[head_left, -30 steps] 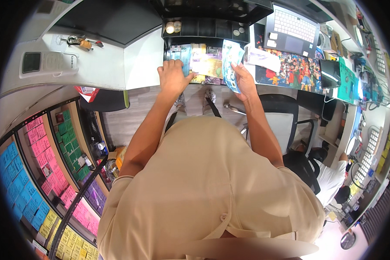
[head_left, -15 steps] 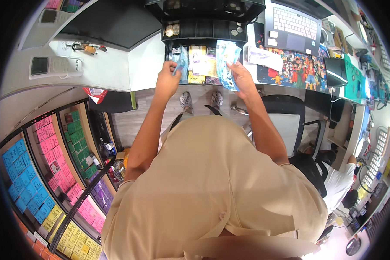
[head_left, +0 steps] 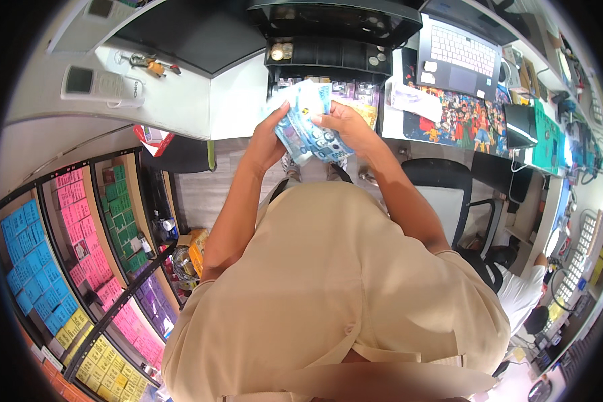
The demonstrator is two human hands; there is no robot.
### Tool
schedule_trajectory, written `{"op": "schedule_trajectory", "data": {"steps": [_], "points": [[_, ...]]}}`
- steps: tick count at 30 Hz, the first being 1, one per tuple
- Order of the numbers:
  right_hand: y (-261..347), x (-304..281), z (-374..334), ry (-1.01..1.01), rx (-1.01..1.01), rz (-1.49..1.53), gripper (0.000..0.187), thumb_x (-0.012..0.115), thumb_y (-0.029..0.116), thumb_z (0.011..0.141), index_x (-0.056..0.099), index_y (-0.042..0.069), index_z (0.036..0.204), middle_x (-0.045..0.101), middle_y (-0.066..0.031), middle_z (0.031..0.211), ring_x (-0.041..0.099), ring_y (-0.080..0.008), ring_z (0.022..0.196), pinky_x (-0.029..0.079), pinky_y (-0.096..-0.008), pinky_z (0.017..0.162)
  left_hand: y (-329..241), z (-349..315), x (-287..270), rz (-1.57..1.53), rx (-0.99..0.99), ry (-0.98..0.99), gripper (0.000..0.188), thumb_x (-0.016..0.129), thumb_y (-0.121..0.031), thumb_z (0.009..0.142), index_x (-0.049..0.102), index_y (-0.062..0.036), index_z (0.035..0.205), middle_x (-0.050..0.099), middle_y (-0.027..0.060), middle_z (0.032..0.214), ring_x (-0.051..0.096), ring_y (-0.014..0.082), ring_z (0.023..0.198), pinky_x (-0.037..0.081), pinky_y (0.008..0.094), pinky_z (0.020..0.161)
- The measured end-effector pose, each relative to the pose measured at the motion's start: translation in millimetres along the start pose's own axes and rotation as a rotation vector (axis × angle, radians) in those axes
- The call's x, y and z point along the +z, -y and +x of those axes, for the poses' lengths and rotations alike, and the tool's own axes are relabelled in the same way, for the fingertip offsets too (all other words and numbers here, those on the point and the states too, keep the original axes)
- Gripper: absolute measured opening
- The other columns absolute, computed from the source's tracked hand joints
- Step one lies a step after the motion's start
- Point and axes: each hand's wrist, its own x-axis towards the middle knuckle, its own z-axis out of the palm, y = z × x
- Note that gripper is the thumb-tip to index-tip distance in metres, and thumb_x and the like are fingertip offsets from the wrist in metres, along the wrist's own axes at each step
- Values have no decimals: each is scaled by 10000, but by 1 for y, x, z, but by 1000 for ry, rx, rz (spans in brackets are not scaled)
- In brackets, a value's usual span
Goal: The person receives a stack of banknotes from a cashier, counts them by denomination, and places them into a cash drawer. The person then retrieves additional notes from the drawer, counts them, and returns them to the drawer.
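Note:
A small bunch of blue banknotes (head_left: 303,127) is held between my two hands, in front of the pulled-out black cash drawer (head_left: 328,52). My left hand (head_left: 269,139) closes on the left edge of the notes, thumb on top. From the other side, my right hand (head_left: 352,128) pinches them between thumb and fingers. The notes overlap at angles and hide part of the drawer's note compartments. Other banknotes (head_left: 365,97) lie in the compartments at the right. Coins (head_left: 281,51) sit in the left coin cup, with a few more at the right end.
Right of the drawer are a pale paper bundle (head_left: 414,100), an illustrated mat (head_left: 459,127) and a laptop (head_left: 459,63). A dark monitor (head_left: 194,33) and a remote control (head_left: 100,86) are on the left. Shelved coloured boxes (head_left: 37,268), a chair (head_left: 439,187) and another person (head_left: 519,291) flank me.
My hands have come together. The left hand has lifted from the drawer's left compartment with a blue note, and the right hand has moved left with its notes, so they now overlap.

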Motion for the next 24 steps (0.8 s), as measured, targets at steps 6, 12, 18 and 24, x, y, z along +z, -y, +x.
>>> {"op": "schedule_trajectory", "data": {"steps": [6, 12, 18, 24], "points": [[29, -22, -14, -182, -54, 320, 401, 618, 109, 1020, 540, -4, 1398, 677, -124, 1272, 670, -223, 1193, 549, -384, 1021, -13, 9, 8, 165, 253, 17, 447, 627, -252, 1036, 579, 41, 1371, 706, 154, 1237, 667, 238, 1178, 522, 388, 1032], [42, 4, 3, -135, -156, 32, 364, 695, 129, 979, 599, 0, 1305, 706, -90, 1230, 683, -164, 1105, 532, -338, 986, -6, 21, 17, 354, 293, -175, 475, 772, -235, 946, 628, 35, 1309, 737, 113, 1137, 694, 179, 1034, 548, 327, 921], [57, 25, 13, -481, -374, -76, 254, 699, 44, 966, 627, -1, 1206, 735, -79, 1123, 691, -135, 971, 540, -300, 896, -11, 23, 8, 460, 238, -193, 553, 738, -409, 964, 653, 36, 1281, 715, 103, 1107, 671, 168, 961, 534, 308, 864], [65, 49, -9, -435, -818, -1178, 343, 618, -48, 859, 671, 125, 1151, 747, -131, 1095, 719, -352, 842, 578, -404, 731, -18, 22, 4, 57, 293, -102, 694, 440, -658, 1053, 612, -36, 1309, 707, 112, 1130, 673, 205, 1102, 505, 351, 996]]}}
